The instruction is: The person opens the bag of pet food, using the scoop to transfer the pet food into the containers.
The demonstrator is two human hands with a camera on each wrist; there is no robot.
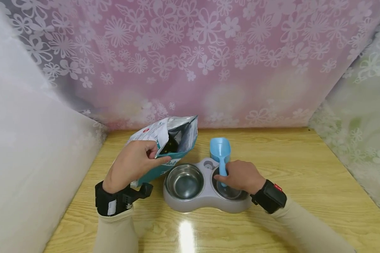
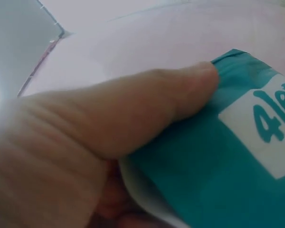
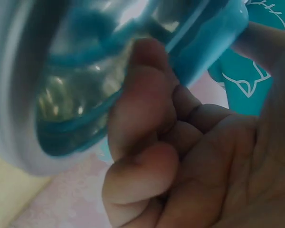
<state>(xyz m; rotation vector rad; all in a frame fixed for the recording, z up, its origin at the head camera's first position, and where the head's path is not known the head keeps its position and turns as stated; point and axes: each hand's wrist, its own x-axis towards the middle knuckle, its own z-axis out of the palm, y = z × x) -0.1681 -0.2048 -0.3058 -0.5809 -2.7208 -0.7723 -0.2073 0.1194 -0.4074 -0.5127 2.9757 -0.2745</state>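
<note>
My left hand [image 1: 133, 164] grips the near edge of an opened pouch [image 1: 156, 171], white and teal with a silvery lining. In the left wrist view the thumb lies along the teal face [image 2: 185, 166]; the other fingers are mostly hidden. Some dark contents show through the pouch's mouth. A light-blue scoop [image 1: 220, 149] has its handle in my right hand [image 1: 243, 175], fingers curled round it. Its head points away, just behind a double pet bowl [image 1: 206, 203]. The right hand hovers over the right steel bowl [image 1: 229, 192], partly hiding it. Beside it, the left steel bowl [image 1: 185, 182] holds nothing visible.
Everything stands on a wood-grain table [image 1: 291, 154]. A pink flowered cloth [image 1: 209, 70] hangs behind its back edge, a white wall [image 1: 35, 140] rises at the left, and a green flowered cloth [image 1: 361, 130] closes the right side.
</note>
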